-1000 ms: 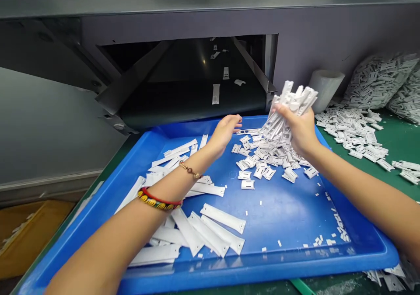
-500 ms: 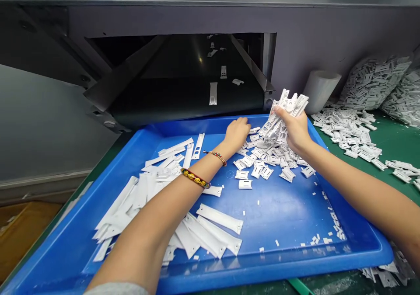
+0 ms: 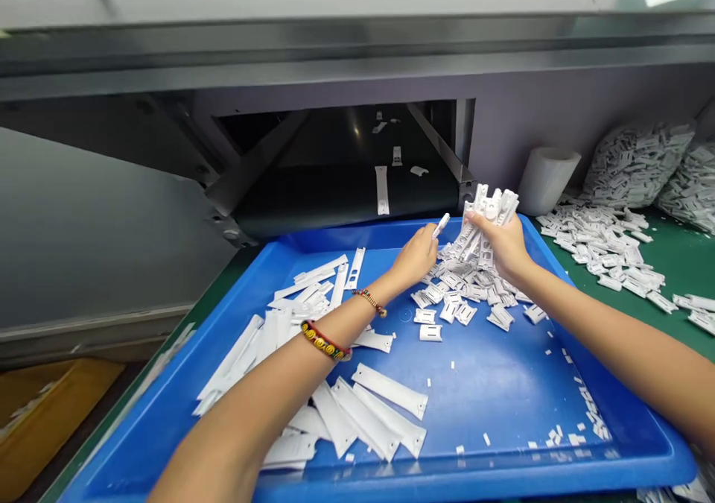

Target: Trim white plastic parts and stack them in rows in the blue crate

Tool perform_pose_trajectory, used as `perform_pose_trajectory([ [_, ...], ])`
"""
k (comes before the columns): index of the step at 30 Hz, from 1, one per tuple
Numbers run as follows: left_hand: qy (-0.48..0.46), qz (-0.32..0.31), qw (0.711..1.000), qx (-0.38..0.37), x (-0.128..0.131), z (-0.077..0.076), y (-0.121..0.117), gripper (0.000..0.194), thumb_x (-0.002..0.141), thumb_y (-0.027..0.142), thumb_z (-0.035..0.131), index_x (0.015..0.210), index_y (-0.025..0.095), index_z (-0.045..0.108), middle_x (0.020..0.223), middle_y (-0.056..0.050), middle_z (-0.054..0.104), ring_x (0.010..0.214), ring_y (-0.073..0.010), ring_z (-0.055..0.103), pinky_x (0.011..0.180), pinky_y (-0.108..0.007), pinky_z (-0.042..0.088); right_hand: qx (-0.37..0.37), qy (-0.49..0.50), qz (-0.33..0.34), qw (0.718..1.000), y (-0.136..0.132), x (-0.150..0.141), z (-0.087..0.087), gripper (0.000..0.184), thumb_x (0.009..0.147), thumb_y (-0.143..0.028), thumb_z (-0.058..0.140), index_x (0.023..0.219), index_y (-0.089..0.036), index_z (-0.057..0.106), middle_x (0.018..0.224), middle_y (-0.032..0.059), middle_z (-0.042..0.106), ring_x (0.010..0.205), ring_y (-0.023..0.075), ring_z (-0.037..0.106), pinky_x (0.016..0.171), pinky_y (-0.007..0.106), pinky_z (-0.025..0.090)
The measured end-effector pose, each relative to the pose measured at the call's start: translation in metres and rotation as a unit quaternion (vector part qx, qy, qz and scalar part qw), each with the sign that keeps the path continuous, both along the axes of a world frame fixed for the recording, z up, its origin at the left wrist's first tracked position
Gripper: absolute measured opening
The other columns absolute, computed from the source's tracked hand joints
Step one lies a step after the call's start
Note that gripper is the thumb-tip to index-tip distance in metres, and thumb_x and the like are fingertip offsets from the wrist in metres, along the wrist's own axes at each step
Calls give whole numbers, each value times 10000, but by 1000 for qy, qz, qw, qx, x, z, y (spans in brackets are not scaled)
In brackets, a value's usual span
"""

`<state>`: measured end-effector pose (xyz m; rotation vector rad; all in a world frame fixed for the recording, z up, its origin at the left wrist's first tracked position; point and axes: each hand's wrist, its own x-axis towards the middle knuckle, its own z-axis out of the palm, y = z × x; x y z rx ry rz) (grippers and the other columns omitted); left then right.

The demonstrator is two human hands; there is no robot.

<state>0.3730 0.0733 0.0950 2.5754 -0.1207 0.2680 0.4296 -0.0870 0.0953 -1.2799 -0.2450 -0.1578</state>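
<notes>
Gripping a fat bunch of white plastic pcs (image 3: 488,220) in R hand (image 3: 506,246), fingers wrapped tight round it; L hand (image 3: 416,257) half-closed, pinching one thin white pc (image 3: 441,225) just beside. Both over blue tray (image 3: 670,451), long white strips (image 3: 385,406) nearest, loose pcs (image 3: 463,298) under hands — further back, conveyor belt (image 3: 346,197), bagged pcs (image 3: 637,164) by green mat (image 3: 687,331).

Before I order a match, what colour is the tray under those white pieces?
Bright blue: the tray shows best in the head view.
</notes>
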Motion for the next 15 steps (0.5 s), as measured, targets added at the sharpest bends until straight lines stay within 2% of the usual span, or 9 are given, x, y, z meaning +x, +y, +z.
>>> perform_pose_trajectory([
  [2, 15, -8, 997, -77, -22, 6, 5, 254, 922, 106, 332, 1102, 161, 502, 964, -66, 631, 839, -174, 620, 789, -314, 513, 23, 13, 15, 1000, -2, -1, 5, 475, 590, -343, 869, 971, -199, 624, 926, 34, 721, 881, 232, 697, 837, 398, 583],
  [3, 44, -19, 985, -168, -35, 9, 7, 234, 899, 103, 346, 1056, 172, 505, 902, -35, 613, 735, -144, 596, 714, -284, 508, 34, 23, 23, 999, -3, -2, 8, 482, 582, -336, 876, 972, -196, 631, 914, 29, 723, 858, 223, 700, 830, 387, 587],
  [5, 127, -33, 933, -336, -67, 15, 13, 145, 828, 95, 408, 904, 177, 501, 808, 8, 562, 618, -96, 536, 635, -241, 477, 46, 43, 38, 997, -5, -5, 12, 486, 573, -329, 887, 973, -189, 648, 895, 21, 727, 824, 206, 704, 809, 359, 598],
  [6, 172, -35, 906, -385, -84, 17, 15, 87, 811, 121, 444, 851, 178, 497, 753, 26, 540, 578, -84, 508, 591, -223, 449, 44, 53, 45, 997, -6, -7, 15, 478, 574, -328, 889, 966, -184, 657, 886, 19, 729, 812, 199, 705, 793, 340, 604],
  [7, 216, -33, 882, -417, -101, 19, 17, 24, 815, 175, 470, 802, 181, 489, 694, 43, 511, 528, -76, 470, 533, -213, 413, 37, 62, 51, 996, -7, -10, 16, 467, 578, -327, 889, 961, -179, 667, 880, 19, 732, 804, 196, 708, 775, 323, 611],
  [10, 299, -38, 835, -461, -143, 25, 22, 256, 885, 366, 453, 702, 187, 461, 577, 72, 418, 449, -60, 366, 448, -195, 316, -7, 90, 72, 993, -9, -23, 20, 431, 595, -314, 879, 957, -166, 699, 889, 33, 741, 806, 203, 720, 730, 277, 626],
  [11, 307, -41, 822, -478, -153, 27, 24, 280, 899, 390, 437, 703, 190, 452, 558, 81, 392, 435, -56, 336, 434, -189, 288, -29, 103, 79, 991, -10, -28, 20, 418, 600, -312, 874, 954, -165, 709, 902, 41, 744, 819, 212, 726, 722, 262, 630],
  [12, 310, -43, 812, -493, -160, 27, 26, 266, 908, 388, 426, 730, 192, 455, 546, 91, 370, 421, -53, 307, 422, -185, 262, -54, 119, 87, 988, -11, -34, 20, 396, 603, -314, 868, 939, -165, 719, 917, 52, 745, 838, 224, 731, 715, 247, 632],
  [15, 272, -8, 814, -513, -169, 23, 34, 172, 924, 369, 429, 937, 201, 465, 575, 95, 418, 417, -62, 322, 409, -179, 263, -166, 164, 91, 968, -18, -48, 17, 368, 635, -377, 832, 952, -211, 745, 1032, 92, 739, 933, 266, 734, 686, 232, 638],
])
